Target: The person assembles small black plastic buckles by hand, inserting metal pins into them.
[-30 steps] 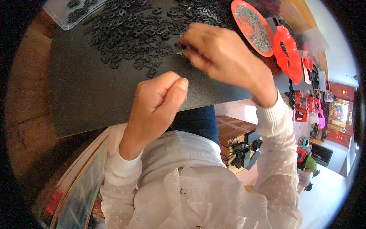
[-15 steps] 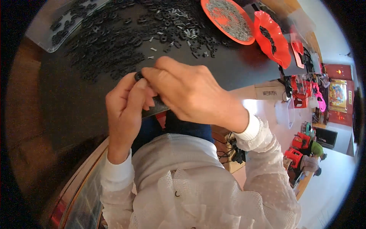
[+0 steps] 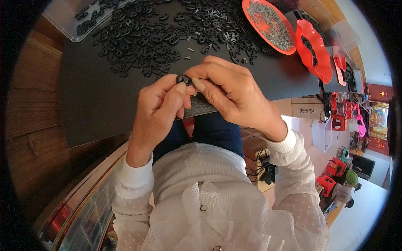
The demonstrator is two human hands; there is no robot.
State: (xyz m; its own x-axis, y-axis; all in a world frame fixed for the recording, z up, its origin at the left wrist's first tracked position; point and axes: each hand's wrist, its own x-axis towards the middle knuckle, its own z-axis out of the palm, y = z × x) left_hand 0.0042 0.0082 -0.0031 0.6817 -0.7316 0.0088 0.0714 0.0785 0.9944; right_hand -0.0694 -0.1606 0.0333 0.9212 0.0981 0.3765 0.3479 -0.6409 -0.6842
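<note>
Vs 1 s ago: L hand (image 3: 157, 102) was a lone fist & R hand (image 3: 236, 90) was apart, over the pile (image 3: 136, 35); now they meet just above the near edge of the table (image 3: 96, 111). Vs 0.5 s ago: part (image 3: 183, 80), then mostly covered, now shows its face, i.e. rounded, blk, w/ 2 holes. R thumb, hard to make out then, now in plain view.

Counts, L to R: 1 box (image 3: 75, 39), clear, w/ blk pcs, too many to count. 1 pile, blk pcs, dozens, overlapping, no exact no. L hand: thumb & index pinching part, other fingers curled under. 1 part, held b/w the hands, L tips on it, R tips at its R side. Silver bits (image 3: 190, 49): 3 strays just beyond the hands, more mixed in w/ blk pcs, can't count. R hand: thumb & index tips close tog.; can't tell if they pinch anything. 1 plate (image 3: 288, 52), red, heaped w/ silver bits. 1 bowl (image 3: 320, 67), red, wavy rim, some blk pcs inside. Far R, bkgd: 2 people (image 3: 342, 193), 1 in green top, 1 in grey.
</note>
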